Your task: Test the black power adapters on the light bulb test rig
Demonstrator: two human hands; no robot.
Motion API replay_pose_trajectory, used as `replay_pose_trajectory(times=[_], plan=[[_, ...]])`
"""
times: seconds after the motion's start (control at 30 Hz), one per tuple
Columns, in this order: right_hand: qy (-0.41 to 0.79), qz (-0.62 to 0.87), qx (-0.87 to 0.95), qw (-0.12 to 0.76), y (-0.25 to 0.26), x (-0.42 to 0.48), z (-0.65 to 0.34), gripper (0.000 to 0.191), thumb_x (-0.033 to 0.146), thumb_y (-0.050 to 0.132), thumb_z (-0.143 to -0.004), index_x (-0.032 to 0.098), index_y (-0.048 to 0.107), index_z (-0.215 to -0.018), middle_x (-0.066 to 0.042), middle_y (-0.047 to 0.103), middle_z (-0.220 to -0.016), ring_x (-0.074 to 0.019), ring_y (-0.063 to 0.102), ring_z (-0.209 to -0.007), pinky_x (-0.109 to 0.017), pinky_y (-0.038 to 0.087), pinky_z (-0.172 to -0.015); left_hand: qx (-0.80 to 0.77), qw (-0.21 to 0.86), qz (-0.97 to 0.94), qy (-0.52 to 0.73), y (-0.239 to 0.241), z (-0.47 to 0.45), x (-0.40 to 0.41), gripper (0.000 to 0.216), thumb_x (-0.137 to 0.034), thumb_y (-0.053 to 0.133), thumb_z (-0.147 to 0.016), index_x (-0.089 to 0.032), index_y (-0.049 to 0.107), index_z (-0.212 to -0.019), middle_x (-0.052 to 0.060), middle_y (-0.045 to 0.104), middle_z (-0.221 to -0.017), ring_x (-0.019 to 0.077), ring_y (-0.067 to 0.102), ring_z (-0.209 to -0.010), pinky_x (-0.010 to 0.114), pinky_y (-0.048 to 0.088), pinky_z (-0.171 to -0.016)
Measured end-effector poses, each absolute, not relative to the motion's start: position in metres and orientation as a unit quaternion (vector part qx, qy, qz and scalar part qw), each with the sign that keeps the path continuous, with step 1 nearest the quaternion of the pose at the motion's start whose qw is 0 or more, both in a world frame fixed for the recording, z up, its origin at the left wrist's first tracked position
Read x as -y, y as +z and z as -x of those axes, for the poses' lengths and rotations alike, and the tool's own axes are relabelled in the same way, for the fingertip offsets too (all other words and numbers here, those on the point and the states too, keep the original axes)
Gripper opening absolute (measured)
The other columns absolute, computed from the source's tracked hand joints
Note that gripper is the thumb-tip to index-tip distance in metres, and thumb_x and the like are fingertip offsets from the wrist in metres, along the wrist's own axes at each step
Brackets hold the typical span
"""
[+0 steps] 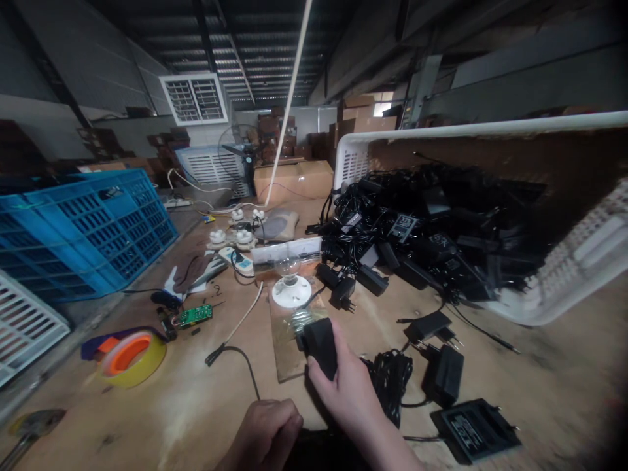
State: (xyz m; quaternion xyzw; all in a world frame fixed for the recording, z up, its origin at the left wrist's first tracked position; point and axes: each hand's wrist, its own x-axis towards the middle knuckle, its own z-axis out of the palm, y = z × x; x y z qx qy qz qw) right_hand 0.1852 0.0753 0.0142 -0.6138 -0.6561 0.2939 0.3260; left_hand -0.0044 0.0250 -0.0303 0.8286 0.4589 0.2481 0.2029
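Observation:
A black power adapter [321, 343] is in my right hand [346, 379], with the fingers closed round its body. Its far end meets or overlaps a shiny coil-like part [301, 320] on a small board [289, 356]; whether they touch I cannot tell. Behind the coil, a clear bulb [287, 267] stands upright in a round white lamp holder [291, 292]. My left hand [269, 428] is closed near the front edge, lower left of the adapter. A thin black cable [246, 364] runs up to its knuckles; what the fingers hold is hidden.
A tipped white crate [540, 311] spills many black adapters [407, 229] at the right. Loose adapters [478, 428] lie near my right forearm. Leftward are a blue crate [98, 229], tape rolls [135, 360], a green circuit board [196, 314] and a screwdriver-like tool [32, 432].

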Motion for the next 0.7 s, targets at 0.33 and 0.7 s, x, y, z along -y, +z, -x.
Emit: replay_pose_trajectory(times=[0.33, 0.7], plan=[[0.329, 0.576, 0.649, 0.373, 0.015, -0.077, -0.193, 0.075, 0.033, 0.060, -0.086, 0.015, 0.035, -0.155, -0.003, 0.073, -0.077, -0.0193, 0.065, -0.055, -0.030, 0.053, -0.060, -0.442, 0.219, -0.828, 0.267, -0.036, 0.008, -0.026, 0.039, -0.031, 0.030, -0.106, -0.022, 0.038, -0.068, -0.005, 0.049, -0.058, 0.0097, 0.047, -0.052, 0.022, 0.034, -0.054], [0.180, 0.789, 0.500, 0.308, 0.052, -0.171, -0.430, 0.038, 0.037, 0.064, -0.091, 0.019, 0.063, -0.058, -0.002, 0.058, -0.054, -0.0238, 0.067, -0.068, -0.039, 0.050, -0.071, -0.388, 0.163, -0.871, 0.252, -0.049, 0.009, -0.035, 0.037, -0.022, 0.040, -0.099, -0.021, 0.044, -0.062, -0.004, 0.057, -0.052, 0.0089, 0.051, -0.047, 0.021, 0.035, -0.050]])
